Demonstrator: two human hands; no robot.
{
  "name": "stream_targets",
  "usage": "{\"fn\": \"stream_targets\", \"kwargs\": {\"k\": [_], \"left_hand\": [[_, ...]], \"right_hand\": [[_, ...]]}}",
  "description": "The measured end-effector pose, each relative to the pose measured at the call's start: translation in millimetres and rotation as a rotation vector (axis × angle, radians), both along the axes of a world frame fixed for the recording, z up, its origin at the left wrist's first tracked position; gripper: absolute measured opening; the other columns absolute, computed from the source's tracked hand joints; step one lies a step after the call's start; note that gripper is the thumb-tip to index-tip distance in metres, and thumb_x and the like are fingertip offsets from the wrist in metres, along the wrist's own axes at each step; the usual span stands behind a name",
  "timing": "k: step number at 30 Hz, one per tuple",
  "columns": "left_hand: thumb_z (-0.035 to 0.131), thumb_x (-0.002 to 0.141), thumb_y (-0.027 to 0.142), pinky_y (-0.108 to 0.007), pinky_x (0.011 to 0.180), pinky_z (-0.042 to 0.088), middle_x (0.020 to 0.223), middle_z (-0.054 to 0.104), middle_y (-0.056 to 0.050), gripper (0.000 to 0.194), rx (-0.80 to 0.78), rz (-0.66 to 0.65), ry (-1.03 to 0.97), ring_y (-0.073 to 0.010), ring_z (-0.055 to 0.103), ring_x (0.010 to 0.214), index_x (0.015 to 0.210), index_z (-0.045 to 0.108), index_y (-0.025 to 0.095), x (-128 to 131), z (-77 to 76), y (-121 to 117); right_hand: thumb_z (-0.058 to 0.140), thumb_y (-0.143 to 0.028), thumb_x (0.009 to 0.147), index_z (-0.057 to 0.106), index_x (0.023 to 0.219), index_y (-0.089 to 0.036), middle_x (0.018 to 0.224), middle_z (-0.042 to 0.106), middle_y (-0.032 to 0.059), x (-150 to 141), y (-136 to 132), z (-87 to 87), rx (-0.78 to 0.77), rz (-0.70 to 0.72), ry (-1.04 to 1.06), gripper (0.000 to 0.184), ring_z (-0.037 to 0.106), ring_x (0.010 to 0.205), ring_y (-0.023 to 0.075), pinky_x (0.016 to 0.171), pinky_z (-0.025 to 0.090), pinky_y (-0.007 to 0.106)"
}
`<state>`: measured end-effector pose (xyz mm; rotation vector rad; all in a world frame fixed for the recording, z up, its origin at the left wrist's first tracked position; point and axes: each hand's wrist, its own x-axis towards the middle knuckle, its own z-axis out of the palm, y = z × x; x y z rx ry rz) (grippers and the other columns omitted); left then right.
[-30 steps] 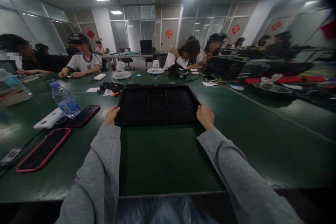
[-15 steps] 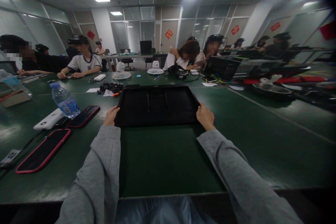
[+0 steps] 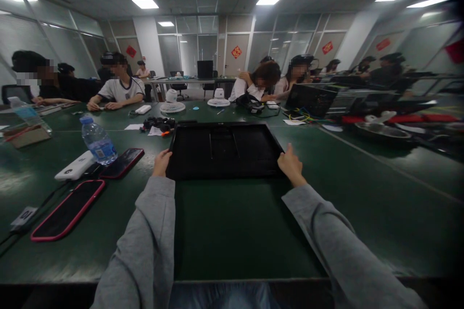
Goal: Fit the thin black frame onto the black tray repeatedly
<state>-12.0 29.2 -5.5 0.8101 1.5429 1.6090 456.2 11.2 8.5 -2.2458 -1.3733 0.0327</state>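
Toward the middle of the green desk, set back from its near edge, we see a shallow black tray with its open side up. Compared with the earlier frames, the whole scene sits slightly lower and farther right in view, and one finger of the right hand now points upward from the rim. The tray keeps its place between the hands. We note that the left hand remains closed on the tray's left side near its front corner, while the right hand, its other fingers curled, grips the right side near the opposite corner. Inside the raised rim we make out two thin bars running from back to front.

Along the desk's left part stands a blue-capped bottle, clear liquid filling its lower portion. Just beside it lie a white device and a dark phone; a pink-rimmed phone lies closer to the near edge. Farther left we find a second bottle beside a cardboard box whose contents we cannot see. At the right stands a metal pan; we cannot tell whether the white object at its far side lies in it or behind it.
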Motion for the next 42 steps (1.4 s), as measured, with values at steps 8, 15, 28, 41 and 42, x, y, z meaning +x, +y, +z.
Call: {"fn": "stream_targets", "kwargs": {"k": [8,15,28,41,42], "left_hand": [[0.065,0.081,0.012,-0.031,0.083,0.056,0.082,0.073,-0.005,0.028,-0.040,0.025,-0.012,-0.0170,0.070,0.079,0.108,0.072,0.014,2.3,1.8,-2.1],[0.064,0.082,0.012,-0.031,0.078,0.056,0.083,0.073,-0.005,0.037,-0.065,0.005,-0.042,-0.0164,0.070,0.076,0.119,0.068,0.014,3.3,1.2,-2.4],[0.065,0.081,0.013,-0.030,0.074,0.055,0.081,0.071,-0.004,0.037,-0.034,-0.021,-0.039,-0.0149,0.067,0.070,0.117,0.068,0.016,1.6,-3.1,-2.2],[0.064,0.081,0.014,-0.030,0.076,0.056,0.084,0.071,-0.006,0.038,-0.029,-0.045,-0.027,-0.0152,0.067,0.073,0.119,0.067,0.015,-1.4,-7.3,2.7],[0.065,0.081,0.014,-0.031,0.077,0.056,0.085,0.072,-0.006,0.039,-0.030,-0.043,-0.016,-0.0155,0.068,0.074,0.119,0.067,0.015,-1.5,-7.3,2.9]], "right_hand": [[0.041,-0.040,0.094,0.035,0.149,-0.008,0.148,0.039,0.0256,-61.5,66.5,10.3,0.210,0.284,-0.122,0.064,0.035,0.137,0.0394,0.105,0.037,0.058],[0.031,-0.046,0.097,0.013,0.158,-0.009,0.164,0.013,0.0195,-121.7,133.2,11.8,0.339,0.604,-0.248,0.073,0.011,0.151,0.0294,0.118,0.020,0.054],[0.032,-0.045,0.098,0.013,0.159,-0.011,0.166,0.001,0.0161,-221.1,141.4,10.3,0.342,0.751,-0.220,0.072,-0.002,0.153,0.0260,0.120,0.006,0.054],[0.035,-0.054,0.095,0.022,0.158,-0.021,0.165,0.017,0.0124,-187.3,99.3,18.4,0.207,0.874,0.027,0.072,0.015,0.152,0.0244,0.120,0.012,0.054],[0.034,-0.055,0.096,0.022,0.158,-0.023,0.165,0.017,0.0118,-172.1,86.2,15.5,0.219,0.871,0.014,0.071,0.016,0.151,0.0248,0.120,0.013,0.055]]}}
